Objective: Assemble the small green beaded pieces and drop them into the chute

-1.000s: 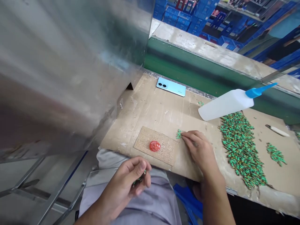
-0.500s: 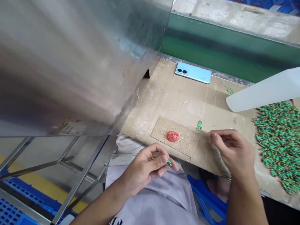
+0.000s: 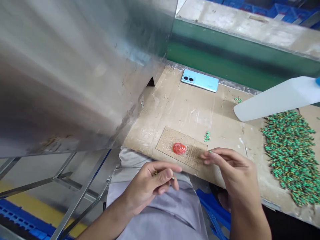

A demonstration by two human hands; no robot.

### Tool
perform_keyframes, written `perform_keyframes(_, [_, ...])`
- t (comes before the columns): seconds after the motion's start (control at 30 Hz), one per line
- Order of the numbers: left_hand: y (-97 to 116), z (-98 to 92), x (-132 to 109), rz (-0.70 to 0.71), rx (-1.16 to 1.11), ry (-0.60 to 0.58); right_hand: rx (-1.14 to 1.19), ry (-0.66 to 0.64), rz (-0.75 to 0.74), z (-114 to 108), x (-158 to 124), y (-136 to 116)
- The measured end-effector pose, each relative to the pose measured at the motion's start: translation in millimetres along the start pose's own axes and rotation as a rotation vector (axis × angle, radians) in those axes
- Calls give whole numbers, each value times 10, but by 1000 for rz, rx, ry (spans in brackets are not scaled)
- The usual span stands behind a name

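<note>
1. Logged left hand (image 3: 152,183) curled over lap, thumb and forefinger pinching small part (image 3: 173,178).
2. Logged right hand (image 3: 231,168) at surface (image 3: 190,110) edge near red blob (image 3: 179,148), fingertips pressed together; anything held too small to tell.
3. Judged part light, stiff, easily fumbled; best nipped across its body with fingertips. More in green heap (image 3: 287,150), right.

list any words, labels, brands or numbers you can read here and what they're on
No text can be read.
Light blue phone, lying back up: any logo is too small to tell.
White squeeze bottle: no label shows.
Pile of green parts and red blob: no print.
</note>
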State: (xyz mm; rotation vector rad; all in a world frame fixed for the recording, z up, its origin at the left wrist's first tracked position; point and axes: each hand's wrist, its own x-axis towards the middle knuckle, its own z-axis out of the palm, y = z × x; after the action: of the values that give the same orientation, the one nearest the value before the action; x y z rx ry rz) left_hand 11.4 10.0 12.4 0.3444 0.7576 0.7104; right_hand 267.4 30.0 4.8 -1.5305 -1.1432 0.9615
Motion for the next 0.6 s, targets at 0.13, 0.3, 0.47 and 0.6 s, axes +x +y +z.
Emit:
perform_keyframes(0.13, [-4, -13, 2, 1, 20, 9, -107, -39, -89, 136, -8, -77])
perform_keyframes(0.3, [13, -60, -23, -18, -32, 11, -264, -198, -220, 281, -5, -151])
perform_keyframes(0.47, [1, -132, -21, -16, -66, 2, -345, -262, -228, 332, 20, -128])
perform_keyframes(0.6, [-4, -154, 10, 21, -39, -16, -299, -255, -214, 368, 49, -94])
